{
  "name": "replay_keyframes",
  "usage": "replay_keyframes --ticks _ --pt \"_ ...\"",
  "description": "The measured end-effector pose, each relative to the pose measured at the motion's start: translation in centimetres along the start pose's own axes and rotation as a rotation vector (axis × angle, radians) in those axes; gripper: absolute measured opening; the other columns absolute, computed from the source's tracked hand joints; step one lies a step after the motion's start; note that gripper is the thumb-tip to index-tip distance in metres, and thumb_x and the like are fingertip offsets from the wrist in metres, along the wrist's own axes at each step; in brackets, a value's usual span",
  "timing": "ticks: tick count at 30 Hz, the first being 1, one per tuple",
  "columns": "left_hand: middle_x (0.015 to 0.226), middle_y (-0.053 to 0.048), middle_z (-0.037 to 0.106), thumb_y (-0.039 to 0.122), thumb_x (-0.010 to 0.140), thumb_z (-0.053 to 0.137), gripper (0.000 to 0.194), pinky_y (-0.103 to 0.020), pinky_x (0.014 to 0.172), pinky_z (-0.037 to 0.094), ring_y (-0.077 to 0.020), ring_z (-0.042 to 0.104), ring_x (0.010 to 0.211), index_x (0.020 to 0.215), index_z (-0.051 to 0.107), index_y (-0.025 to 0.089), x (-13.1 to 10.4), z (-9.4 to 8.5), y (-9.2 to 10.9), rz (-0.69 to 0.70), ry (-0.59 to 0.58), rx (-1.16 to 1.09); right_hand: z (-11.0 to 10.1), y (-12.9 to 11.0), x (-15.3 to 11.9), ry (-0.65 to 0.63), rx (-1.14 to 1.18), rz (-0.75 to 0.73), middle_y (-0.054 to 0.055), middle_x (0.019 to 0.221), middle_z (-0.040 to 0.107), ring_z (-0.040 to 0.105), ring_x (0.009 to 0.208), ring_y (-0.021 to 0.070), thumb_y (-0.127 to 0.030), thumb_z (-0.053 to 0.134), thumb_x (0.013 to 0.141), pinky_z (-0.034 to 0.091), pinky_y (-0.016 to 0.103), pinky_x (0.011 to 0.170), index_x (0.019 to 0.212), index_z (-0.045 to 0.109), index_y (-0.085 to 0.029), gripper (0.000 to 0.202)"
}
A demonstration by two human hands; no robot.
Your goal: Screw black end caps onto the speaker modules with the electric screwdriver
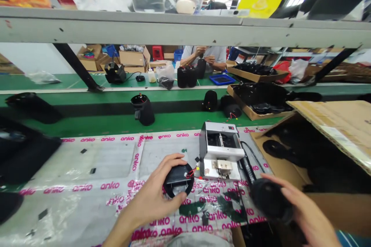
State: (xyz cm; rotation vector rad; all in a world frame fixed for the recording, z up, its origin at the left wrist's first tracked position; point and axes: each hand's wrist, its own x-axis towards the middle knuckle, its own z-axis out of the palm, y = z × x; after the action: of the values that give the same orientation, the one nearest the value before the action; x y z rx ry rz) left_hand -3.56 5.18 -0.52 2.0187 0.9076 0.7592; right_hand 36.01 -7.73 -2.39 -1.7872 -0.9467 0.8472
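My left hand [162,185] grips a round black housing [177,177] by its rim, thumb on the near side and fingers on the far side. Thin red and yellow wires [193,170] stick out of its right side. My right hand [301,200] is closed around a dark, rounded black part [271,198], smeared by motion, so its exact kind is unclear. Between and beyond the hands stands a small silver bench machine [222,150] with a metal block at its front. A black cable runs down along its right side.
An open cardboard box [327,131] with black parts stands at the right. A black cylindrical housing [145,110] sits on the green belt [174,119]. Across the bench a person [217,56] handles a black part. A shelf beam [174,27] spans overhead.
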Motion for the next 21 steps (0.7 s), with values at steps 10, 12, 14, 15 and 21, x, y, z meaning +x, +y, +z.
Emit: replay_keyframes --ticks 10,12,14,15,21 --pt "0.104 -0.001 0.081 0.014 0.107 0.069 0.013 -0.037 0.097 0.061 -0.0207 0.079 0.102 0.112 0.068 0.026 2.3 2.6 2.6 0.224 0.309 0.152 13.3 6.0 -4.6 -0.284 -0.308 -0.368 0.014 0.17 0.058 0.058 0.158 0.0361 -0.045 0.062 0.106 0.05 0.061 0.13 0.157 0.066 -0.031 0.053" --pt "0.103 -0.001 0.08 0.014 0.106 0.071 0.016 -0.032 0.089 0.062 -0.0187 0.08 0.097 0.116 0.067 0.026 2.0 3.0 2.2 0.153 0.366 0.058 13.4 6.1 -4.9 -0.337 -0.397 -0.463 0.013 0.175 0.051 0.052 0.161 0.0398 -0.035 0.074 0.098 0.051 0.064 0.129 0.161 0.061 -0.034 0.065" --pt "0.101 0.0 0.08 0.013 0.104 0.073 0.016 -0.03 0.088 0.062 -0.0176 0.08 0.095 0.113 0.068 0.026 1.7 3.2 2.0 0.144 0.396 -0.006 13.3 5.8 -4.9 -0.379 -0.419 -0.48 0.013 0.175 0.051 0.051 0.162 0.0415 -0.028 0.075 0.094 0.049 0.066 0.13 0.154 0.068 -0.033 0.06" --pt "0.1 0.0 0.08 0.012 0.104 0.073 0.015 -0.03 0.09 0.062 -0.0175 0.079 0.095 0.11 0.069 0.026 1.6 3.2 2.0 0.171 0.389 -0.013 13.2 5.4 -4.8 -0.396 -0.389 -0.45 0.014 0.173 0.053 0.051 0.161 0.041 -0.027 0.074 0.095 0.047 0.066 0.131 0.146 0.072 -0.032 0.052" --pt "0.107 -0.003 0.082 0.009 0.102 0.07 0.02 -0.035 0.098 0.06 -0.0198 0.077 0.104 0.114 0.073 0.025 0.9 2.1 3.0 0.294 0.254 0.044 11.1 0.5 -3.5 -0.552 0.536 -0.07 0.015 0.143 0.075 0.076 0.129 0.0374 -0.064 0.076 0.091 0.058 0.057 0.117 0.14 0.069 -0.03 0.06"
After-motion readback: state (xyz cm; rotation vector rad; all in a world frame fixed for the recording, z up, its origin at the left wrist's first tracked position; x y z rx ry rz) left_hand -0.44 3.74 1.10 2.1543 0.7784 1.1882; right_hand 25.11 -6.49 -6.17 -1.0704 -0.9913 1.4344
